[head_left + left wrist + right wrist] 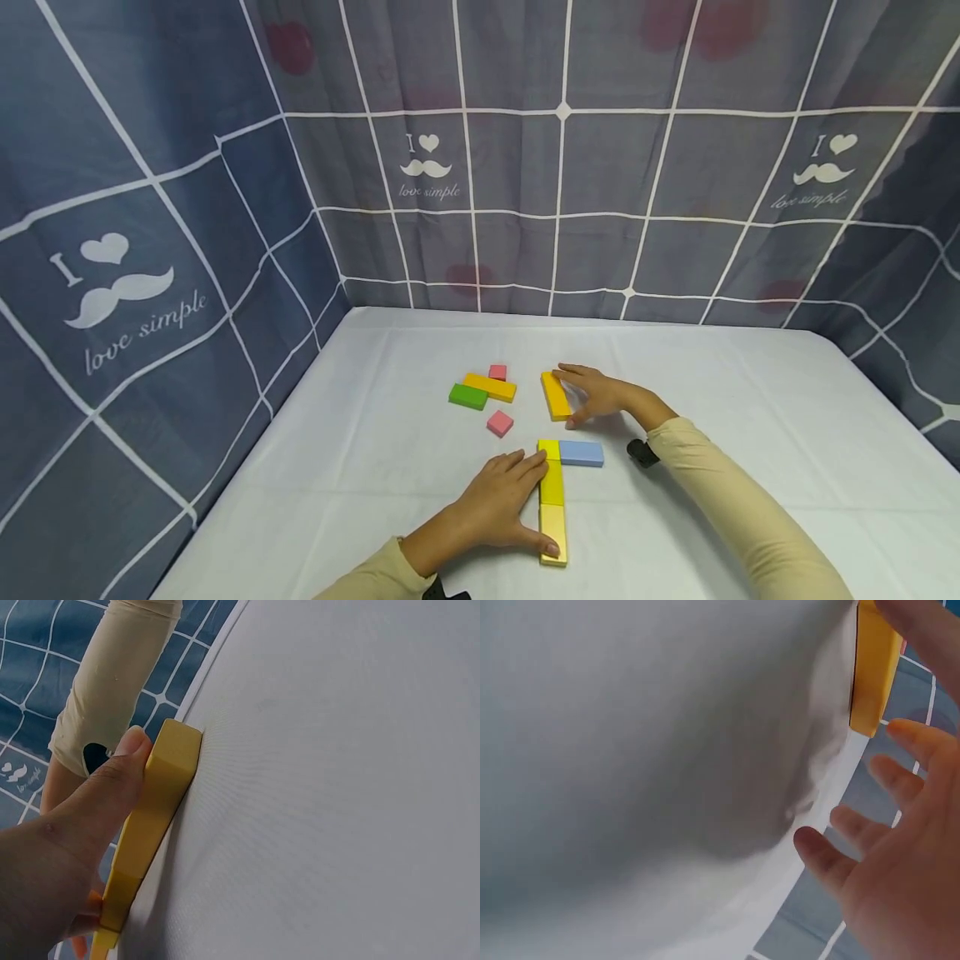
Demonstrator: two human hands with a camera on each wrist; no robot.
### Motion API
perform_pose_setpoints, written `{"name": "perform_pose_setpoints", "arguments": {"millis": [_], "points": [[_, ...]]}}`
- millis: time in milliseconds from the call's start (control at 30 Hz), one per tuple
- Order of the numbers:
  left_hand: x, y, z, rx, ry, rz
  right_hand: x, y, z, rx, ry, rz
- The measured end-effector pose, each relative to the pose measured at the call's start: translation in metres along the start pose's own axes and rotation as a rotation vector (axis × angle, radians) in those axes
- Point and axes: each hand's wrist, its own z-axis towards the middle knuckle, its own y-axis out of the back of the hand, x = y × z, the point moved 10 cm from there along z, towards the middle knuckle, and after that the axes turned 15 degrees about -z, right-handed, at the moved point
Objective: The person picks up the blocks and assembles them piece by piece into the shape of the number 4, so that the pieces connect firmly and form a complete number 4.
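Observation:
My left hand (pixel 498 500) lies along a row of yellow blocks. Its fingertips rest at the bright yellow block (pixel 552 483), and its thumb presses the near end of the pale yellow block (pixel 553 525). The left wrist view shows that thumb against the side of the yellow block row (pixel 154 802). A blue block (pixel 581 453) lies sideways against the row's far end. Farther back, my right hand (pixel 603 393) spreads around the right side of an orange-yellow block (pixel 556 396), thumb by its near end. Spread fingers (pixel 862 829) show beside that block in the right wrist view.
Left of the right hand lie a green block (pixel 468 397), another orange-yellow block (pixel 490 387), a pink block (pixel 500 423) and a smaller pink block (pixel 498 372). A white cloth (pixel 360 400) covers the table. Grey checked curtains (pixel 517 167) hang behind it and at the sides.

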Motion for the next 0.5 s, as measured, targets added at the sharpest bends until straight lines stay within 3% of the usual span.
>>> {"name": "perform_pose_setpoints", "arguments": {"millis": [500], "points": [[0.002, 0.001, -0.001, 0.008, 0.008, 0.004, -0.005, -0.006, 0.012, 0.098, -0.048, -0.022]]}}
